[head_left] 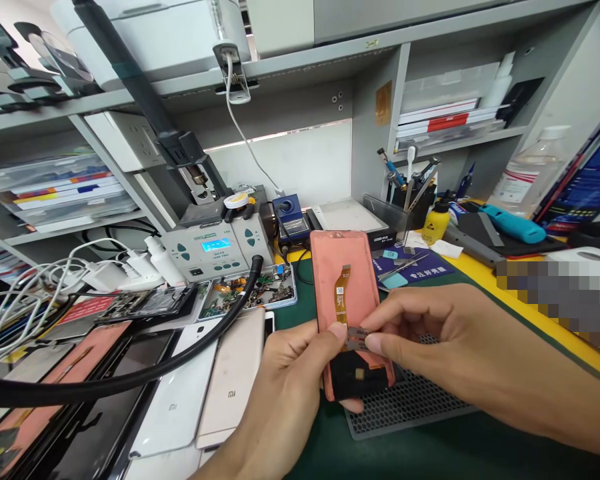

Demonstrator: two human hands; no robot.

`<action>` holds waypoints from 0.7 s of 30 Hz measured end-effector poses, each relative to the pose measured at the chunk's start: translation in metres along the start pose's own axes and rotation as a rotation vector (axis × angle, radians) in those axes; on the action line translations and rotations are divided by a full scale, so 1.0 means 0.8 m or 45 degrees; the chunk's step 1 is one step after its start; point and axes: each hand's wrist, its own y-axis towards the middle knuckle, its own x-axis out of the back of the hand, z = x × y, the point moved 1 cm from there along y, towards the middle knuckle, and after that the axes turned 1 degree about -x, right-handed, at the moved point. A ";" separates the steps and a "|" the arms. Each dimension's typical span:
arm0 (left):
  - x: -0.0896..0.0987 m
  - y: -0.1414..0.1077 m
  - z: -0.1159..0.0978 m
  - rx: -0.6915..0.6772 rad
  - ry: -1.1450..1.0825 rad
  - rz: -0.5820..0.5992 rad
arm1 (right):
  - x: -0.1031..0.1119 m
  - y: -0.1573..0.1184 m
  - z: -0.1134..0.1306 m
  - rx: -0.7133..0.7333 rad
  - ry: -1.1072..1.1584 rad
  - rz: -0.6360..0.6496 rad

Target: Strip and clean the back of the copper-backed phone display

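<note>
A phone screen panel with a pink back is held upright and slightly tilted above the green mat. My left hand grips its lower left side, with the thumb on the back beside an orange flex cable. Between the thumb and fingers of my right hand is a small thin metal blade, lying against the panel's back near the cable's lower end. Black film with a small gold square covers the bottom of the panel. Some left fingers are hidden behind it.
A perforated dark mat lies below the hands. Phone backs and panels fill the left, crossed by a black hose. Behind stand a rework station and a tray of small parts. A yellow bottle stands at right.
</note>
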 end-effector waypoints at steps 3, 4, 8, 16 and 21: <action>-0.003 0.000 -0.001 -0.010 0.007 -0.010 | -0.001 0.000 0.000 0.002 0.020 0.020; -0.004 0.000 -0.002 -0.014 0.011 -0.020 | -0.001 0.000 0.000 0.000 0.027 0.025; -0.006 0.001 -0.003 -0.011 0.024 -0.041 | -0.002 0.001 0.004 -0.026 0.052 0.025; -0.006 -0.002 -0.003 -0.030 0.090 -0.047 | -0.002 0.002 0.002 -0.020 0.096 0.047; -0.007 0.000 -0.003 -0.026 0.097 -0.061 | -0.002 0.000 0.002 -0.029 0.086 0.070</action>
